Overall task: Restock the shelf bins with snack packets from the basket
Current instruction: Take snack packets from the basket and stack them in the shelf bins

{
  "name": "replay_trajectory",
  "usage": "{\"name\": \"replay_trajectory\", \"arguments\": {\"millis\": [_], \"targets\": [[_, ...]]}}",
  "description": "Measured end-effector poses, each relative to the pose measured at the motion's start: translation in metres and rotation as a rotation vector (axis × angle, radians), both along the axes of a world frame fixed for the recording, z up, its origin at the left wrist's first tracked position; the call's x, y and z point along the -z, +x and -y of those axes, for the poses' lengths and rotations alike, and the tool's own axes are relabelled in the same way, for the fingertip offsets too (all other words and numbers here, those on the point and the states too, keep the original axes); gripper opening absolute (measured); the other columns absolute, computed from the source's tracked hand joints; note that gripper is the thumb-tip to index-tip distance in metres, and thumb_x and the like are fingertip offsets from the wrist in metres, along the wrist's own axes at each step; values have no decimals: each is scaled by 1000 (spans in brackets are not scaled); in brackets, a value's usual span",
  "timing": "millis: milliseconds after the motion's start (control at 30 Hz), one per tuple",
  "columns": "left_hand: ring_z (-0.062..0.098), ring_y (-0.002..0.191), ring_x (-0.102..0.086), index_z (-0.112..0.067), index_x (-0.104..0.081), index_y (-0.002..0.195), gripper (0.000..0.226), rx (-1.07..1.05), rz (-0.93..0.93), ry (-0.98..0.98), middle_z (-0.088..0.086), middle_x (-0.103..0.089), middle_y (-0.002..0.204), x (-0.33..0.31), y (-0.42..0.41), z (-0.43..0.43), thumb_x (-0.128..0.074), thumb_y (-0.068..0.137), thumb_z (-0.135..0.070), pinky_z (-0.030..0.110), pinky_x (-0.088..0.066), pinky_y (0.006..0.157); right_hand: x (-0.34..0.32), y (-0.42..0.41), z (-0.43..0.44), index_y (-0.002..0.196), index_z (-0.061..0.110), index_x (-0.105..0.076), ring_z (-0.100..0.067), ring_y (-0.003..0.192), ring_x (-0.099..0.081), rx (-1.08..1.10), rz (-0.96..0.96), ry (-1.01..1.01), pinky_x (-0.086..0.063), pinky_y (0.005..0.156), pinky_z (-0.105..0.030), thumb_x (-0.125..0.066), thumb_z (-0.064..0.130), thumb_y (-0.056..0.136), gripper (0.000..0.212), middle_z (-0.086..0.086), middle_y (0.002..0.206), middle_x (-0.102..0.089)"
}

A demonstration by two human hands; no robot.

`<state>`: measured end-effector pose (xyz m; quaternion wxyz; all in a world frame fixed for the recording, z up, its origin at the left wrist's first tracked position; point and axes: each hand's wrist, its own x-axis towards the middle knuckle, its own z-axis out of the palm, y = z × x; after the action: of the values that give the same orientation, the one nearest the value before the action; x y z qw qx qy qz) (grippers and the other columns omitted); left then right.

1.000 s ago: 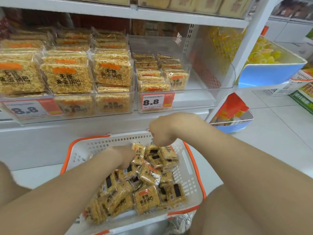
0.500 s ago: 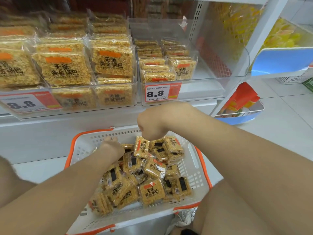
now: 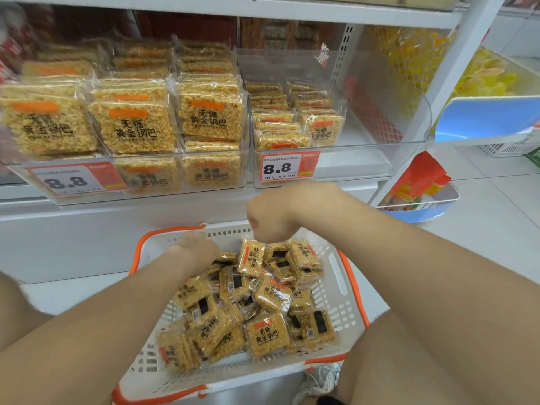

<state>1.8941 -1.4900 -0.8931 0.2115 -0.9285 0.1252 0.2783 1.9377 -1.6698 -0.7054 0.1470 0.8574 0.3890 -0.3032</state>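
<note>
While the right hand (image 3: 271, 217) is hovering curled over the far side of the basket (image 3: 346, 276), it is pinching the upright packet (image 3: 251, 257) by its top edge, with the knuckles facing the camera and the fingertips hidden underneath. That packet is hanging directly below the fist. Its long axis is running vertically, its printed face is turning toward the camera, and its black characters are reading down its length. It is a flat, square-cornered slab of golden puffed grain, sealed in clear crinkled film.

The left hand (image 3: 198, 249) is dipping into the far left of the basket, just beside the orange rim. Its fingers are bending downward out of sight, so I cannot tell whether they are gripping anything.

The basket is showing white perforated plastic with slotted walls and an orange rim. Inside it, the loose snack packets (image 3: 267, 339) are lying jumbled at every angle, some showing an orange label strip and others a black barcode patch.

Above, two clear rigid plastic bins are sitting side by side on the white shelf (image 3: 117, 226). The left bin (image 3: 187, 192) is holding crowded rows of larger packs of the same snack. In the right bin (image 3: 374, 159), small stacked packets (image 3: 292, 118) are bunching against the left wall. A red and white 8.8 price tag (image 3: 280, 168) is hanging on the front of the right bin.
</note>
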Motion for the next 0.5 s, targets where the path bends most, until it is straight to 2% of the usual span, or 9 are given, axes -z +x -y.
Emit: {"name": "replay_trajectory", "arguments": {"millis": [67,167,233,267,300,333,400,433,500], "targets": [[19,71,-54,-18,-56,77,26,-137,-44,-202,-2,-61,80,-14,7,1,-61,102,-16,36,-52,71,-3,1,0,74,13,-51,-26,68,-45,7,14,3,-40,61,-37,-46,19,98,26,-6,75,-51],[20,90,-63,-22,-65,91,15,-237,-99,-487,-4,-68,99,-43,14,8,-64,104,-30,34,-50,77,-8,3,1,80,10,-55,-30,72,-49,25,34,-13,-43,64,-37,-46,15,97,20,-6,81,-55],[17,92,-64,-28,-64,91,12,-261,-96,-676,-7,-69,101,-60,15,16,-67,103,-32,31,-49,77,-11,5,5,103,8,-69,-35,91,-67,27,28,-42,-57,79,-37,-51,17,93,22,-4,103,-70],[16,91,-65,-29,-65,91,12,-267,-88,-759,-8,-70,99,-70,15,20,-68,102,-32,31,-52,79,-13,5,8,118,11,-69,-32,103,-70,30,35,-55,-60,88,-40,-57,22,93,30,-3,117,-72],[15,90,-67,-29,-67,91,11,-264,-76,-824,-8,-72,97,-78,15,24,-69,101,-33,33,-54,80,-17,6,11,126,13,-67,-26,104,-72,32,39,-62,-61,88,-42,-64,29,94,36,-3,123,-70],[13,88,-69,-29,-69,92,10,-250,-58,-885,-9,-73,95,-88,15,29,-70,101,-33,34,-56,81,-21,6,15,127,13,-64,-19,92,-74,39,30,-59,-62,80,-39,-70,37,93,42,-2,123,-69],[8,85,-70,-29,-70,93,8,-216,-13,-991,-11,-74,93,-105,14,39,-70,101,-33,31,-56,79,-26,7,22,113,13,-64,-5,59,-70,106,-34,-31,-62,65,-33,-79,46,90,44,0,112,-69],[7,84,-70,-27,-71,94,8,-197,14,-1049,-10,-74,93,-113,13,46,-71,101,-32,30,-55,77,-27,8,26,104,13,-64,-4,55,-69,150,-77,-8,-63,65,-33,-83,45,87,41,1,103,-70],[7,83,-70,-22,-73,98,8,-171,70,-1163,-8,-75,94,-132,9,57,-71,101,-29,31,-58,77,-30,11,35,105,12,-68,-10,68,-75,220,-155,29,-67,73,-37,-88,36,85,38,0,88,-74]]}}
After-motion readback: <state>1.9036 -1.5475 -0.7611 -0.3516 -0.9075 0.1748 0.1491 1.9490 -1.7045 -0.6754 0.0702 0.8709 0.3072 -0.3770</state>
